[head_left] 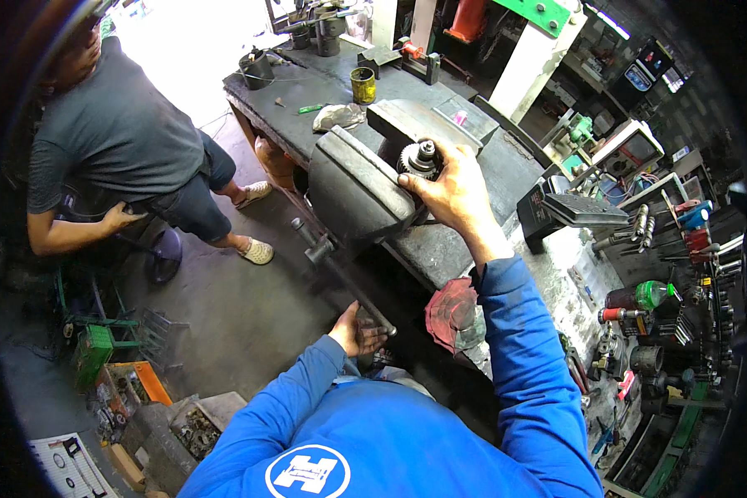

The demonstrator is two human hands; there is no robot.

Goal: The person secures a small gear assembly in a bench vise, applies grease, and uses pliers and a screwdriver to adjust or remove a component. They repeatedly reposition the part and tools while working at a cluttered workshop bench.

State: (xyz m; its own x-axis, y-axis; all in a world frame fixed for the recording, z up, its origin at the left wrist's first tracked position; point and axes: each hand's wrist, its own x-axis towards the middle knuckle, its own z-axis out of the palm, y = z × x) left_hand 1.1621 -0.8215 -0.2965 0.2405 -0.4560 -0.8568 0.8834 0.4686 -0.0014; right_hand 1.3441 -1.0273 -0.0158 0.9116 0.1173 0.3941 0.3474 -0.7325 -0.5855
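My right hand [452, 187] grips a steel gear [417, 163] with a stepped shaft, holding it between the jaws of a big bench vise [346, 193] on the dark workbench [432, 253]. Below the vise front, my left hand [355, 334] has its thumb up and fingers loosely apart beside the lower end of the long vise handle [353, 290]; whether it touches the bar is unclear. A crumpled red cloth [448, 315] lies beside the bench's near part, left of my right forearm.
A co-worker [120, 133] in dark clothes stands at the left. A yellow can [363, 85] and grey rag [338, 118] sit behind the vise. Tools, a green bottle [651, 295] and a black case [568, 212] crowd the right. Crates [124, 382] stand at lower left.
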